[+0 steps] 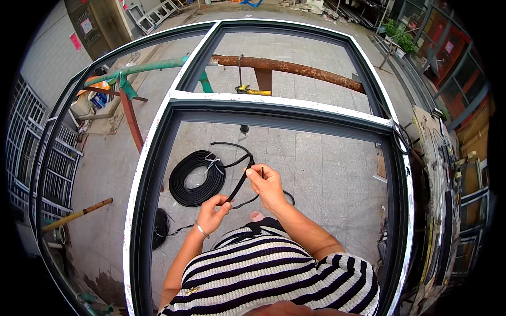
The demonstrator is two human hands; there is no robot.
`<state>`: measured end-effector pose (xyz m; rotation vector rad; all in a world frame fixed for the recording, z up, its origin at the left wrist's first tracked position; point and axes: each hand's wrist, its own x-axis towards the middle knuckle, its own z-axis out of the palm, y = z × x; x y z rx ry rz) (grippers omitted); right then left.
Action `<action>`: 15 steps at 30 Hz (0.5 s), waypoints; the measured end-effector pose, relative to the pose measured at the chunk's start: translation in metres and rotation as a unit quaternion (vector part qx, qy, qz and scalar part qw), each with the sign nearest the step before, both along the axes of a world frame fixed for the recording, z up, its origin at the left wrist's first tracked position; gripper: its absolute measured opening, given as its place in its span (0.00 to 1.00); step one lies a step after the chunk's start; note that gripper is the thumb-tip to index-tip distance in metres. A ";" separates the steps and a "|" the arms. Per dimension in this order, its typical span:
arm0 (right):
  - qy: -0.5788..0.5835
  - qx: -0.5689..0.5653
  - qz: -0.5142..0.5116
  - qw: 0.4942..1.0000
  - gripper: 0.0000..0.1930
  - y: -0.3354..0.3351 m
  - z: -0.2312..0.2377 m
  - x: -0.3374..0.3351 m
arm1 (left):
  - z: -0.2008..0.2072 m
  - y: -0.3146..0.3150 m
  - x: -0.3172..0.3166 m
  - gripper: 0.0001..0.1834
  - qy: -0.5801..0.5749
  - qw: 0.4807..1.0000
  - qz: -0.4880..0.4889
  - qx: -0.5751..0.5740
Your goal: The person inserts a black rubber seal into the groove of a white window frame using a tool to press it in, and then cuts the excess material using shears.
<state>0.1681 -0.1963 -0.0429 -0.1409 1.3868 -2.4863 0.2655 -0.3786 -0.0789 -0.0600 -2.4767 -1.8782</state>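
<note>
A paved floor of grey stone slabs carries everything. On it lies a coil of black rubber strip, a smaller black bundle nearby to its lower left, and a wooden-handled pole further left.

Two hands, one window frame, two black coils, one rusty pipe at upper centre, one green pipe at upper left.

We see a black rubber strip, thin and limp, looping up from its flat coil on the pavement.
</note>
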 end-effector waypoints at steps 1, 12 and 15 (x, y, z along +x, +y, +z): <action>0.000 0.002 0.010 1.000 0.06 -0.005 0.002 0.001 | 0.006 -0.002 0.003 0.09 -0.011 1.000 0.007 0.008; 0.013 0.072 0.095 0.993 0.06 -0.037 0.004 0.002 | 0.022 -0.002 0.012 0.09 -0.021 0.989 0.090 0.116; 0.014 0.076 0.140 0.987 0.07 -0.042 0.006 0.002 | 0.024 -0.007 0.018 0.08 -0.039 0.979 0.104 0.169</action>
